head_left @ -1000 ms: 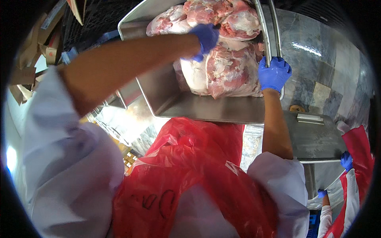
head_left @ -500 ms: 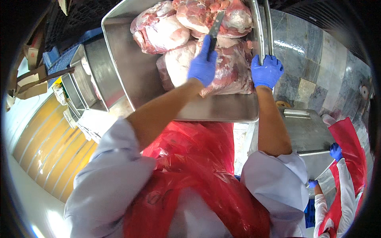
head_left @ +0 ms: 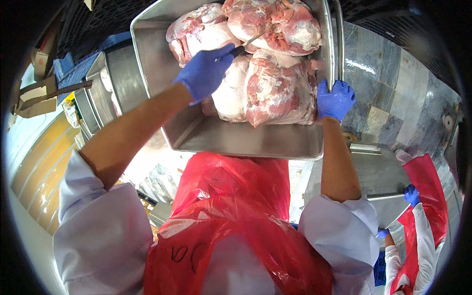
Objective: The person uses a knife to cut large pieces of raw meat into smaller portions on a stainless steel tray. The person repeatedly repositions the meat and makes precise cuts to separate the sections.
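Note:
My left hand (head_left: pixel 204 71), in a blue glove, is closed round the dark handle of a knife (head_left: pixel 253 39). The blade points right, over the gap between the large raw meat pieces. A deep steel tub (head_left: pixel 236 142) holds these pieces: a pinkish cut (head_left: pixel 280 91) nearest me, a fatty pale one (head_left: pixel 199 32) at the back left and a redder one (head_left: pixel 273 24) at the back right. On the tub's right side runs a metal bar handle (head_left: pixel 339 54). My gloved right hand (head_left: pixel 337 100) is wrapped round the near end of that bar.
Several more steel tubs (head_left: pixel 125 73) stand to the left, beside a blue crate (head_left: pixel 76 73) and torn cardboard (head_left: pixel 44 96). At the right, a co-worker in a red apron (head_left: pixel 427 189) has gloved hands on another steel cart (head_left: pixel 378 172). Tiled floor (head_left: pixel 378 69) lies beyond.
My left hand has drawn back to the left, and the knife has swung from pointing away to pointing right. The tub sits slightly lower and further right in view; my right hand stays on its bar.

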Demonstrator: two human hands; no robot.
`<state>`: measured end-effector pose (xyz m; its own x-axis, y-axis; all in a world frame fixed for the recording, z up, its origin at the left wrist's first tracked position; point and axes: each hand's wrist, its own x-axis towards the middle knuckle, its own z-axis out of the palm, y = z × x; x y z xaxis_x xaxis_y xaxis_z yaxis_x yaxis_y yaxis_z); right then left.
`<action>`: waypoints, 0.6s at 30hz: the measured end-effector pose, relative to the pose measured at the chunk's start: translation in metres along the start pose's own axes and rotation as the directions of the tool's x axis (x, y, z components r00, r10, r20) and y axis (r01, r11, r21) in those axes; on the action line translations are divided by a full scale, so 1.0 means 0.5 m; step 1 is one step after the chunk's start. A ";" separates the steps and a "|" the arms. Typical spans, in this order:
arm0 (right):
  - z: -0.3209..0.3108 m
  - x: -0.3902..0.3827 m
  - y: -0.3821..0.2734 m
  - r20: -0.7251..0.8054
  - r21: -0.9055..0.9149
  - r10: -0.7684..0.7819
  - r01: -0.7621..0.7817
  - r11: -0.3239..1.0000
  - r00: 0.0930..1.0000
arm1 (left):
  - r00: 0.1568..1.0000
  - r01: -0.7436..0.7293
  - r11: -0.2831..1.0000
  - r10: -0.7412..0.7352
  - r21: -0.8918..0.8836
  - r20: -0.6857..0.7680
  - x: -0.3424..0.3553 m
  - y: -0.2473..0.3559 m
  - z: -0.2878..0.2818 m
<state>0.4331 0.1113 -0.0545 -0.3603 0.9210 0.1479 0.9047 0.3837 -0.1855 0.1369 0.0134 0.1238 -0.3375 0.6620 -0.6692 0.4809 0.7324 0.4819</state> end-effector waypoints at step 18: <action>-0.005 -0.001 -0.018 0.050 0.039 -0.011 0.009 0.999 0.999 | 0.904 -0.427 0.878 0.412 0.217 0.112 0.082 -0.010 -0.032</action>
<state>0.4259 0.1074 -0.0506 -0.3809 0.9190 0.1016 0.8919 0.3942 -0.2215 0.1077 0.0394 0.1028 -0.0162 0.8824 -0.4701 0.7421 0.3257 0.5858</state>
